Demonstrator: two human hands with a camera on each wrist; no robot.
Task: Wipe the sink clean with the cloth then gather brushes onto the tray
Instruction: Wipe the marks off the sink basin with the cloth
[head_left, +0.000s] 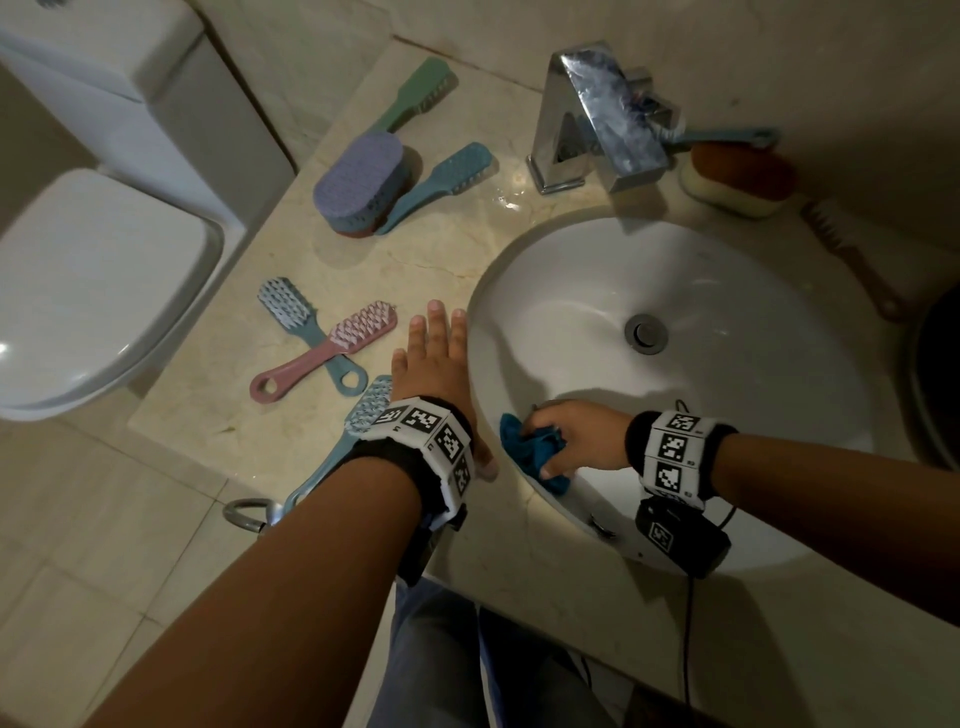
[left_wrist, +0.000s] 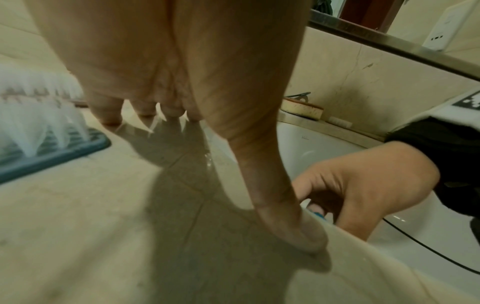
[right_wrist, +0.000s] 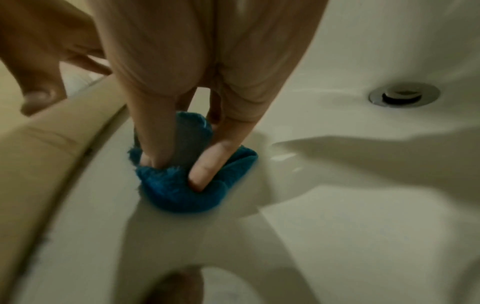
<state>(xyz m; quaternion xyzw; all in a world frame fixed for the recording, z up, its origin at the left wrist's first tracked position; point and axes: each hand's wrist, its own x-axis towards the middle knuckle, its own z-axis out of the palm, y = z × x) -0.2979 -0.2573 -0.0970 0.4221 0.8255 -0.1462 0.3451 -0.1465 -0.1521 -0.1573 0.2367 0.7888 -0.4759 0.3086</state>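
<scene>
Head view: R hand (head_left: 576, 436) grips blue cloth (head_left: 530, 449) against sink (head_left: 753, 415) wall, at the rim nearest the person. L hand (head_left: 436, 364) flat on counter (head_left: 218, 415) just left of sink, fingers straight & spread. Pink brush (head_left: 327, 351) crossing blue brush (head_left: 306, 327) further left of sink; purple tray (head_left: 361, 179) beyond, left of tap (head_left: 597, 114).
L wrist view: fingers (left_wrist: 106, 111) splayed, tips on counter, thumb on sink's edge.
R wrist view: thumb & fingers (right_wrist: 205, 170) curled into cloth, pressed on sink wall, near side of drain (right_wrist: 403, 94).
</scene>
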